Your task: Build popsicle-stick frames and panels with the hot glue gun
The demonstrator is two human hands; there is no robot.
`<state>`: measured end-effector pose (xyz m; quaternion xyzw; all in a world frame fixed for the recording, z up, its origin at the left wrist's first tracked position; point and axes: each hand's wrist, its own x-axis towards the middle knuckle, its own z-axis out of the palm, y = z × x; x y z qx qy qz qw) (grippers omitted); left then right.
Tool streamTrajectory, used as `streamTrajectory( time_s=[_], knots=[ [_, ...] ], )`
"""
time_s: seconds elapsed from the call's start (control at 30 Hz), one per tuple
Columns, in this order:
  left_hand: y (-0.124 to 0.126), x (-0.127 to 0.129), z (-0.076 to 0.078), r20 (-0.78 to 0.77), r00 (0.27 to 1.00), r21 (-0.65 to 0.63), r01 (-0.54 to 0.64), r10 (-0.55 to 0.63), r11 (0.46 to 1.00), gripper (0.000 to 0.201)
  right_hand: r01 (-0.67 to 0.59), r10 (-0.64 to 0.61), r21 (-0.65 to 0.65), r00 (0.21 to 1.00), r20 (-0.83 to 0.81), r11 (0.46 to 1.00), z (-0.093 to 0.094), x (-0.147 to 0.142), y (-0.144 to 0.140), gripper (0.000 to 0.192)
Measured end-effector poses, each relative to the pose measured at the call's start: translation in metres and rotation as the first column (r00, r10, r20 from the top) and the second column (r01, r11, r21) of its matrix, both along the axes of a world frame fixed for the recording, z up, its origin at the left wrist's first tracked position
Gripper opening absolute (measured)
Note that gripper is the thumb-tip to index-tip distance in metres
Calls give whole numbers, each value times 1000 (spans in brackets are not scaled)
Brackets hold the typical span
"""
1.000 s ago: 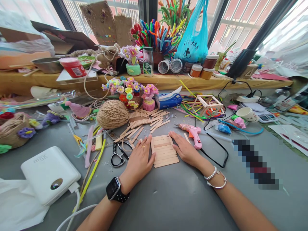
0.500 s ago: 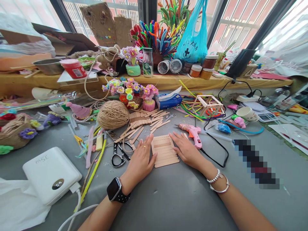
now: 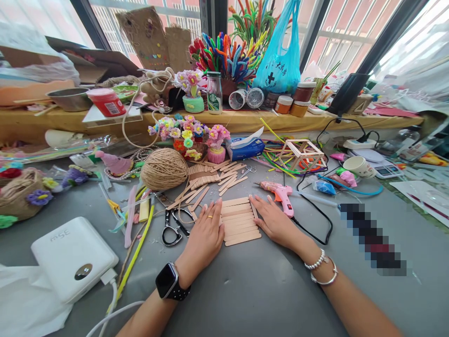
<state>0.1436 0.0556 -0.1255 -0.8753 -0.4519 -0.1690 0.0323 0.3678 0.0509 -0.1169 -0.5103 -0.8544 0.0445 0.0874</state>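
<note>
Flat on the grey table lies a row of wooden craft sticks (image 3: pixel 241 220), set side by side into a small panel. My left hand (image 3: pixel 206 230) rests along its left edge with the fingers stretched out and the thumb beside the lower sticks. At the right edge lies my right hand (image 3: pixel 275 221), fingers extended, touching a stick that runs along that side. A pink glue gun (image 3: pixel 280 194) sits just beyond my right hand. Black-handled scissors (image 3: pixel 170 231) lie left of my left hand. Loose craft sticks (image 3: pixel 229 180) are scattered behind the panel.
A ball of twine (image 3: pixel 164 169) and a tissue pack (image 3: pixel 245 147) stand behind the sticks. To the right is a stick frame (image 3: pixel 302 154). A white power bank (image 3: pixel 75 260) with a cable lies at the left. The glue gun's black cord (image 3: pixel 330 229) loops across the right side.
Both hands have eased slightly outward from the panel. My left thumb has slid off its left edge, and more of the sticks shows between my hands.
</note>
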Motion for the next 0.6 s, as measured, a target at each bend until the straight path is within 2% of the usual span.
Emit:
streamTrajectory(
  time_s=[0.17, 0.33, 0.5, 0.6],
  knots=[
    [-1, -1, -1, -56, 998, 62, -34, 38, 997, 51, 5, -5, 20, 1000, 6, 1000, -1, 3, -1, 50],
    [-2, -1, 2, -56, 993, 88, -100, 105, 991, 51, 50, -46, 44, 996, -79, 998, -3, 0, 0, 47],
    [-2, 0, 8, -57, 998, 67, 6, -2, 998, 47, 37, -31, 37, 989, -145, 999, -5, -10, 1, 50],
    [-2, 1, 8, -47, 999, 70, -5, 8, 998, 47, 29, -25, 23, 991, -133, 999, -6, -12, 2, 53]
  ],
)
